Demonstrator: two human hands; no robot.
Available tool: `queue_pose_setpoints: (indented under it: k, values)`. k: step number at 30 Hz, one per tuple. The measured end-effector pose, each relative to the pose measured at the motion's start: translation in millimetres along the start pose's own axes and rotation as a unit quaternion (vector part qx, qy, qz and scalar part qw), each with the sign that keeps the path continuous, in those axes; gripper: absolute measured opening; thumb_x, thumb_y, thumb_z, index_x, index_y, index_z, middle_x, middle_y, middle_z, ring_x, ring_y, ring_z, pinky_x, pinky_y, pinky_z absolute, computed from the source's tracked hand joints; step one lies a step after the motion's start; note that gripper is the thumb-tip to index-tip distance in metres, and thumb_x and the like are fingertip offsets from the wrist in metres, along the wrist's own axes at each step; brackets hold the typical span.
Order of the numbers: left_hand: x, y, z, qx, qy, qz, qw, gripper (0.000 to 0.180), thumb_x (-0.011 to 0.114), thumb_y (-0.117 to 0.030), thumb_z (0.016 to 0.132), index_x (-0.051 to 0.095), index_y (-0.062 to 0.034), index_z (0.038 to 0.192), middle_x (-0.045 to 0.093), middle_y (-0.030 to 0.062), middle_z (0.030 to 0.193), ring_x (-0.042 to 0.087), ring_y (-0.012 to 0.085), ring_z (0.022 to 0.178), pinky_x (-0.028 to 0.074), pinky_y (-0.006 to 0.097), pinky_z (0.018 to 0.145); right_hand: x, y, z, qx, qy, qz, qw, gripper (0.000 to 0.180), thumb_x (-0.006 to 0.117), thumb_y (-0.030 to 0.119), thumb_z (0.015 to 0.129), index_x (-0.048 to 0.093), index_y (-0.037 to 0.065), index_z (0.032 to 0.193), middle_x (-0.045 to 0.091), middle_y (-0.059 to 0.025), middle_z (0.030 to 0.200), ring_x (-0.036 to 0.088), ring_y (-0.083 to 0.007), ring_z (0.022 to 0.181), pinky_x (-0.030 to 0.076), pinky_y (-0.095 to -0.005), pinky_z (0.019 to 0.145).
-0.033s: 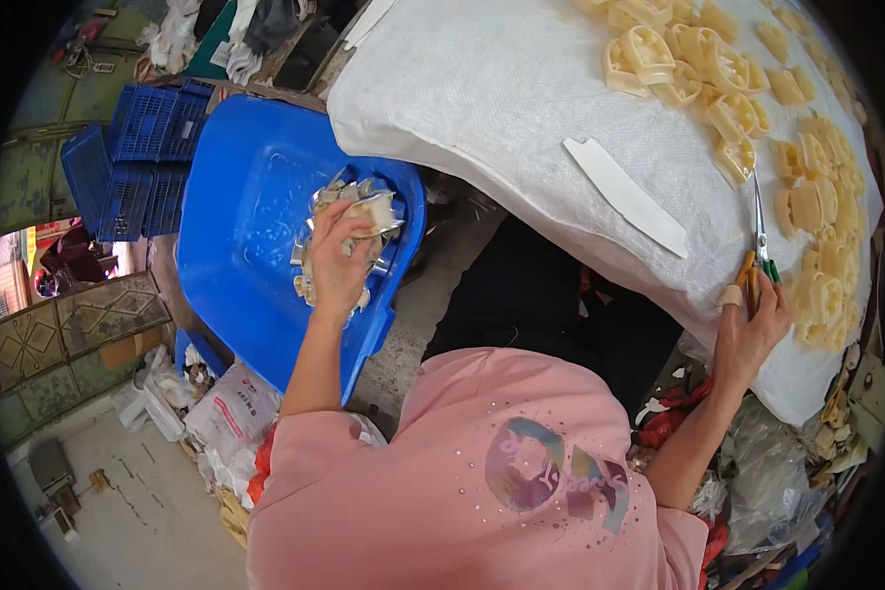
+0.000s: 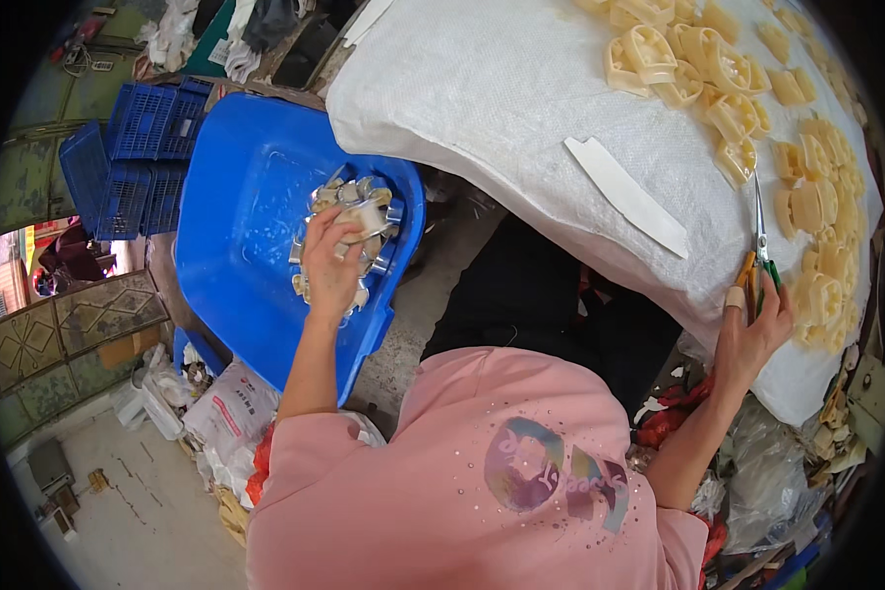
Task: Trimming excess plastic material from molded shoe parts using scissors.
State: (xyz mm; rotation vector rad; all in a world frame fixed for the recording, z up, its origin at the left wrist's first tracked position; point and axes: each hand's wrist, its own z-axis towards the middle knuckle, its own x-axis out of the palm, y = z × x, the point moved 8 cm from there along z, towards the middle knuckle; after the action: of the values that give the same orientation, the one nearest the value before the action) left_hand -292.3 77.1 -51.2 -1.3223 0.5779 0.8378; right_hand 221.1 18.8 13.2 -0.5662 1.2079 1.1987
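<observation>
The left hand (image 2: 331,273) reaches into the big blue plastic tub (image 2: 228,280), over the tub's right-hand part, its fingers half curled at the edge of a pale, flat piece with shiny silvery edges (image 2: 366,220); whether they pinch it firmly or merely touch it, I cannot tell. Under that piece, in the same part of the tub, lies a heap of silvery and cream-coloured pieces (image 2: 364,187). Well to the right of the tub, the right hand (image 2: 747,329) is closed around the handles, one orange and one green, of a pair of metal scissors (image 2: 760,239), whose blades point away from the person. A tan wrap (image 2: 735,297) circles the thumb of this hand.

To the tub's right spreads a white woven sheet (image 2: 482,98), bearing a long flat white strip (image 2: 627,199) and, farther from the tub, many translucent cream-yellow ring-like pieces (image 2: 733,64); the scissor tips are near one of these. Left of the tub stand blue plastic lattice crates (image 2: 155,128). On the tub's near left side lies a white plastic bag with printing (image 2: 231,408)
</observation>
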Motion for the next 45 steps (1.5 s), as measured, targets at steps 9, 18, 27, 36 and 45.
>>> queue_pose_setpoints:
  k: [9,18,27,36,45]
  values:
    - [-17.7,10.4,-2.5,-0.051,-0.084,0.073,0.992,0.035,0.067,0.001,0.072,0.065,-0.0068,0.106,0.062,0.0144,0.107,0.059,0.0304,0.102,0.045,0.035,0.09,-8.3,69.6,6.4,-0.126,-0.026,0.142,0.982,0.035,0.066,0.005,0.078,0.06,0.006,0.112,0.05,-0.0157,0.119,0.05,-0.0309,0.108,0.044,-0.0384,0.088]
    - [52.2,-174.6,40.0,0.224,-0.004,-0.134,0.965,0.019,0.065,0.007,0.074,0.067,-0.0018,0.09,0.063,0.0122,0.095,0.06,0.0257,0.09,0.047,0.034,0.083,35.1,154.8,22.2,-0.241,0.092,0.24,0.936,0.017,0.067,0.008,0.072,0.059,0.0,0.085,0.055,-0.0117,0.095,0.053,-0.0285,0.088,0.048,-0.0373,0.072]
    - [80.9,-224.7,34.4,0.311,0.066,-0.208,0.925,0.016,0.063,0.009,0.077,0.066,0.0,0.09,0.064,0.0118,0.089,0.06,0.0216,0.08,0.048,0.029,0.071,44.9,165.2,29.8,-0.276,0.168,0.154,0.934,0.007,0.06,0.005,0.071,0.058,0.0,0.076,0.053,-0.0127,0.086,0.055,-0.0276,0.086,0.05,-0.035,0.07]
    - [90.1,-243.7,28.5,0.353,0.066,-0.225,0.906,0.021,0.065,0.009,0.07,0.065,-0.001,0.088,0.063,0.0105,0.084,0.061,0.0253,0.08,0.047,0.033,0.072,44.8,181.0,14.3,-0.351,0.142,0.091,0.921,0.01,0.06,0.007,0.069,0.059,0.0,0.076,0.051,-0.0117,0.082,0.054,-0.0273,0.082,0.049,-0.0354,0.068]
    - [118.8,-266.9,9.2,0.449,0.056,-0.074,0.889,0.027,0.064,0.0,0.067,0.064,-0.0017,0.094,0.062,0.0082,0.092,0.059,0.0256,0.092,0.045,0.037,0.08,59.5,142.2,26.7,-0.25,0.14,0.322,0.903,0.014,0.057,-0.001,0.074,0.055,0.0,0.089,0.05,-0.0143,0.089,0.053,-0.0319,0.084,0.046,-0.0372,0.07]
